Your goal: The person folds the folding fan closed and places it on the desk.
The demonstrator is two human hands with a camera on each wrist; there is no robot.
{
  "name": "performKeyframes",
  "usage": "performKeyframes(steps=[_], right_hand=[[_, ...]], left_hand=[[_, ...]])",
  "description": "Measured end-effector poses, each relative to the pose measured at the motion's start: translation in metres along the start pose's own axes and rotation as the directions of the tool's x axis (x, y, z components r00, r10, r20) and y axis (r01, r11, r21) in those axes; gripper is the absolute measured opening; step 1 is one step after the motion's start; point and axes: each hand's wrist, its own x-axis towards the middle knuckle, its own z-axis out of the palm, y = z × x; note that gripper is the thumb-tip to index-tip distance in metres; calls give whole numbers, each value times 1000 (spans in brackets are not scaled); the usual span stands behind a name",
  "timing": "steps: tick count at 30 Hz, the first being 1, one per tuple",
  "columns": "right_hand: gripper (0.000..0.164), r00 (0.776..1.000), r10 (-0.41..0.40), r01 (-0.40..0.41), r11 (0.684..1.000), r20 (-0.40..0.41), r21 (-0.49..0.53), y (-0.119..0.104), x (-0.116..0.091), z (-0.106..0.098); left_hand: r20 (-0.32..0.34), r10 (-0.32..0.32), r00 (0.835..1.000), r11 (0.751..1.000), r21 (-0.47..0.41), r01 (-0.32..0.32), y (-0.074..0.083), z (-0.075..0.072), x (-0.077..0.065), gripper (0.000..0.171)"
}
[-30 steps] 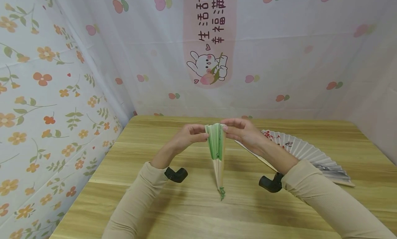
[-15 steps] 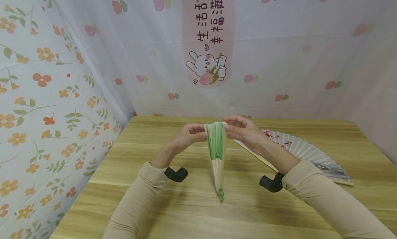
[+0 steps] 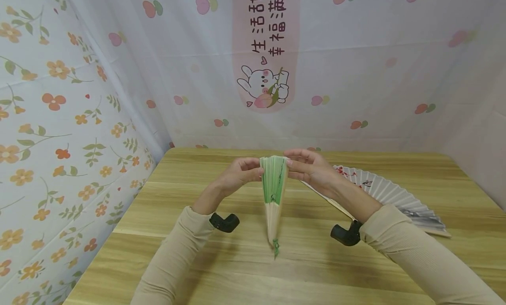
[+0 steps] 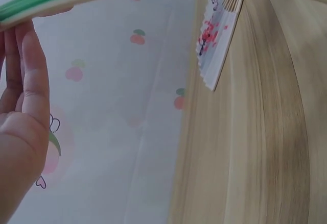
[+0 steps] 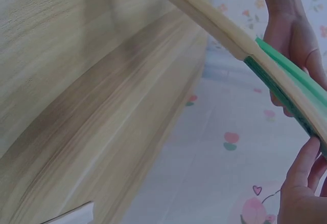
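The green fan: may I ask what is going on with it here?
A person's left hand and right hand hold the green fan by the two sides of its upper part. It is open only a little, narrow end down, with a tassel there. A white fan lies spread on the table, partly hidden by the right arm.

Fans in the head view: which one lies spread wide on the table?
The white, red-blossomed fan, partly hidden by the right forearm. The green fan is only narrowly opened, held between the left hand and right hand.
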Motion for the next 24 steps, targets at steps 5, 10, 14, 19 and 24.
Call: performKeyframes(steps=[5,10,14,19,24], right_hand=[[30,1000,-11,11,1000,29,13,0,1,1],[29,999,-12,11,1000,40,21,-1,0,2],[32,999,-16,15,1000,47,21,0,1,1],[35,999,-21,21,1000,45,19,1,1,0],[37,999,-23,22,999,39,24,0,1,-1]], left_hand=[[-24,-28,999,1000,8,28,-1,1,2,30],[-34,-28,999,1000,3,28,-3,2,3,51],[-36,-33,999,999,-1,33,-2,4,5,37],[-43,-49,998,999,8,50,0,6,6,27],[-58,-60,997,998,11,61,-1,7,9,29]])
